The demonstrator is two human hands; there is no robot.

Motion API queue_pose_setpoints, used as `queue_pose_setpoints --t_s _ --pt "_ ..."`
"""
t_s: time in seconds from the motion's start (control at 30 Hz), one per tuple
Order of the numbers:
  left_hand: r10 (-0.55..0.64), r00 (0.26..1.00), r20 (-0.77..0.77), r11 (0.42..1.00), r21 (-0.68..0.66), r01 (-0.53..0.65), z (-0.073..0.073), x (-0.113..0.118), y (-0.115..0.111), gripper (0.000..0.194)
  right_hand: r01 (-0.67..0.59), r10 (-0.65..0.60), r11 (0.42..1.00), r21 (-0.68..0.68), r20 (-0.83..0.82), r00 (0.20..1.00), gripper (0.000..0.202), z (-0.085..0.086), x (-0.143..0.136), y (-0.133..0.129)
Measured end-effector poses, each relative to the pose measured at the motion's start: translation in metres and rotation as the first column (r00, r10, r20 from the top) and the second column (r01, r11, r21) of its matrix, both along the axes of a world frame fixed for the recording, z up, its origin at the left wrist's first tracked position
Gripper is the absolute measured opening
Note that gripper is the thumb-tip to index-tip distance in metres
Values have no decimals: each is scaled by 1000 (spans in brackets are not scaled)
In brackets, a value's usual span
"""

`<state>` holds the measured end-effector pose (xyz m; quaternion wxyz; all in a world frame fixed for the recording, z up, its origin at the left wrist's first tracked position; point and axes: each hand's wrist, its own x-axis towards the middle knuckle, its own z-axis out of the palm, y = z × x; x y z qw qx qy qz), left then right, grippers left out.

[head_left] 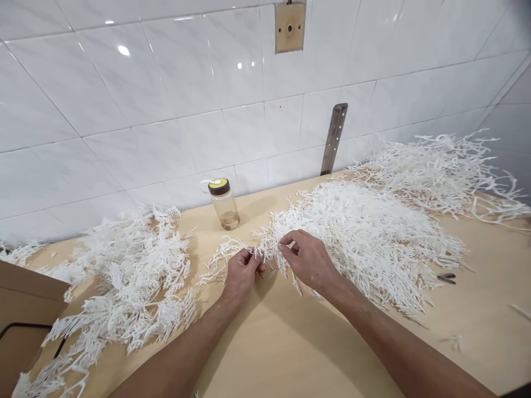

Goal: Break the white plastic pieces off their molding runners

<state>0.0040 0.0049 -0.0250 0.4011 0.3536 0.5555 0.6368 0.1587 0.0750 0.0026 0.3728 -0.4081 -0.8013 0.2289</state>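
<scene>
My left hand (245, 271) is closed in a pinch on a thin white branched sprig (258, 252), its twigs showing above the fingertips. Just to the right, my right hand (309, 258) is curled, thumb and forefinger tips close together at the edge of a large pile of white sprigs (365, 237). Whatever lies between those tips is too small to make out. A few white branched pieces (219, 260) lie on the wooden tabletop (286, 337) left of my left hand. Another heap of white branched pieces (136, 276) spreads farther left.
A clear bottle (226, 210) with a dark and yellow lid stands behind my hands. Longer white strands (440, 171) lie back right. Small dark snips (447, 278) rest right of the pile. A brown box (29, 309) is at left; a metal bracket (334, 138) leans against the tiled wall.
</scene>
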Motion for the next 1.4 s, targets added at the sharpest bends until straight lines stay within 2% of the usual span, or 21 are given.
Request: queue_pose_setpoints --t_s 0.1,0.2,0.33,0.53,0.73,0.93,1.0,1.13,1.23,1.33,1.4 --pt "32 996 -84 999 28 -30 -2 0 0 33 -100 97 992 -83 -30 995 10 -4 -8 -9" --pt "31 988 -150 999 29 -26 -5 0 0 34 -126 120 986 -110 -59 991 9 -9 -13 -13" --pt "16 984 -179 999 30 -11 -7 0 1 33 -112 105 988 -103 -65 992 13 -12 -15 -14" --pt "3 972 -236 1000 19 1 -5 2 -2 33 -58 58 998 -13 4 998 10 -14 -17 -15" --pt "-34 964 -264 999 7 38 -1 3 -3 31 -19 38 990 -143 131 991 8 -13 -20 -16" --pt "-34 967 -251 999 18 40 2 2 -4 26 -37 44 998 -42 166 985 10 -17 -23 -16" --pt "-36 971 -237 998 32 45 1 4 -5 27 -6 12 999 -38 173 985 10 -15 -22 -13" --pt "-78 983 -167 995 53 88 -4 8 -7 27 121 -110 985 -126 89 990 11 -6 -12 -4" --pt "-89 985 -149 993 59 99 -9 9 -7 30 117 -122 984 -135 -31 992 10 1 -3 1" --pt "-66 985 -161 994 74 79 -9 6 -6 30 128 -137 985 -117 -74 988 10 5 2 2" --pt "-58 983 -176 995 73 72 -7 5 -7 28 84 -93 991 -108 -85 992 17 7 3 0"
